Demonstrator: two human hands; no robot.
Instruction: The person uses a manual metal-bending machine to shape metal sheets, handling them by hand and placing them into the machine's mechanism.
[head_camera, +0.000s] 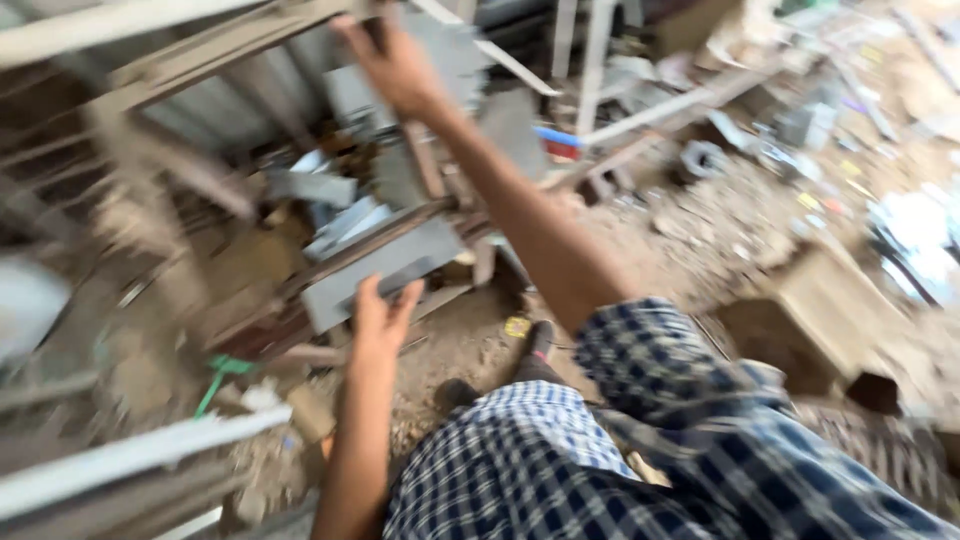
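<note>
Your left hand (378, 318) gripped the near edge of a grey sheet (385, 270), fingers curled over it. The sheet lay tilted on the scrap pile (300, 210), not yet lifted clear. Your right hand (393, 62) reached far up against a grey panel (445, 50); blur hid whether it had closed.
</note>
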